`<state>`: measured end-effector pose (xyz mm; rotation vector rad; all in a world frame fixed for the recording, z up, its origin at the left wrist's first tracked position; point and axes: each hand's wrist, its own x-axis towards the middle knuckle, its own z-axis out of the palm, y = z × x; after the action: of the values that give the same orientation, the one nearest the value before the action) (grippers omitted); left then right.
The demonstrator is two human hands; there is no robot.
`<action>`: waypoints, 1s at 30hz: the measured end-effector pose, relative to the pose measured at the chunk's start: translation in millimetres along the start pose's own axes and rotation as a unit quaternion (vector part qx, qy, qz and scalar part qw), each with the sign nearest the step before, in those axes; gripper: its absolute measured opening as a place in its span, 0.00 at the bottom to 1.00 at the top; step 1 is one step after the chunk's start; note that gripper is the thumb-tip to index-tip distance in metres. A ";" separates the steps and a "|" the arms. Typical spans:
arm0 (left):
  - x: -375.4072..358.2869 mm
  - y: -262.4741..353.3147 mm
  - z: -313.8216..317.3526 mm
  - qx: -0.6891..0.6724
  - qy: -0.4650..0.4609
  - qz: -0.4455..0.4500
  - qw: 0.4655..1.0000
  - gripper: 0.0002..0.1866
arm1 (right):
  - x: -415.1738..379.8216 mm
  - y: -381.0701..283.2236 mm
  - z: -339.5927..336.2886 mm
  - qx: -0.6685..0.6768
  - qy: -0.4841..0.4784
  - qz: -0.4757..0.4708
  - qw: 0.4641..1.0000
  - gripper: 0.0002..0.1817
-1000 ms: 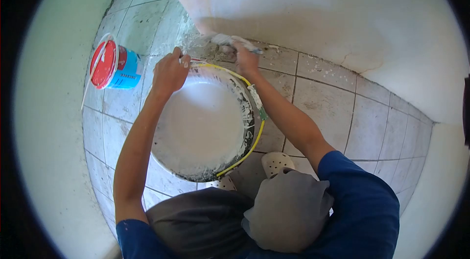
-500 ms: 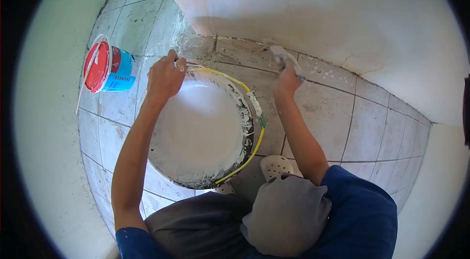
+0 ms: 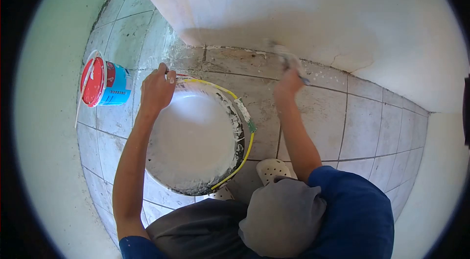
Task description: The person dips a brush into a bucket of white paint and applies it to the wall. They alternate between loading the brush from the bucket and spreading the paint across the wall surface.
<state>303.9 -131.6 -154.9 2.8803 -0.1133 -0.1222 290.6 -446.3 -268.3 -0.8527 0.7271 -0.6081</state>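
A wide bucket (image 3: pixel 240 134) of white paint (image 3: pixel 191 136) stands on the floor in front of me, its rim smeared and its yellow handle (image 3: pixel 250 147) lying along the right side. My left hand (image 3: pixel 157 88) is closed at the bucket's far left rim, fingers curled over the edge. Beyond the bucket, my right hand (image 3: pixel 290 85) grips a paintbrush (image 3: pixel 289 56) coated in white. The brush is smeared by motion, and its bristle end overlaps the foot of the white wall (image 3: pixel 313 19).
To the left stands a blue and red paint pail (image 3: pixel 116 85) with a red lid and a white handle. Grey floor tiles (image 3: pixel 318 126), spotted with paint, run along the wall. A pale clog (image 3: pixel 272 170) shows beside the bucket. Another wall (image 3: pixel 46 112) rises at left.
The view has shifted, so the bucket and pail sit lower and further left. The brush has moved and blurred near the wall's base. My left hand stays at the rim.
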 end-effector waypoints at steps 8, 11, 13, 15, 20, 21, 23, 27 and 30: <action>-1.7 -3.4 -1.8 0.167 -0.009 0.141 0.976 0.08 | -16.7 25.0 -15.9 -0.041 0.076 0.067 0.994 0.13; -1.4 -6.2 0.8 0.135 -0.007 0.134 0.982 0.08 | -21.4 71.5 19.0 -0.037 -0.009 0.081 0.996 0.17; -0.6 -9.3 1.8 0.141 -0.003 0.155 0.978 0.08 | -17.6 67.1 33.1 -0.049 0.040 0.079 0.995 0.18; -0.7 -8.8 1.2 0.132 -0.002 0.153 0.979 0.08 | -6.1 50.2 32.4 -0.125 0.118 0.081 0.982 0.18; 2.1 -11.8 6.2 0.117 -0.002 0.103 0.988 0.08 | 48.9 -26.2 -53.7 0.051 0.140 -0.083 0.985 0.07; 1.0 -9.3 5.6 0.104 -0.006 0.096 0.990 0.08 | 44.3 -45.7 -56.7 0.055 0.164 -0.111 0.979 0.05; -1.4 -0.2 -2.4 0.081 -0.016 0.089 0.993 0.08 | 20.6 -65.2 -59.9 0.032 0.089 -0.085 0.992 0.05; 0.4 -10.1 2.8 0.131 -0.007 0.139 0.982 0.08 | 1.9 -29.4 -36.3 0.045 0.131 -0.017 0.990 0.08; -0.9 -4.0 -1.4 0.093 -0.022 0.106 0.990 0.08 | 21.9 4.3 -22.6 -0.148 0.113 -0.021 0.982 0.13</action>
<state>303.4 -127.4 -154.5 3.0279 -0.4616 -0.1424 287.2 -470.0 -289.1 -1.0871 1.0251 -0.6506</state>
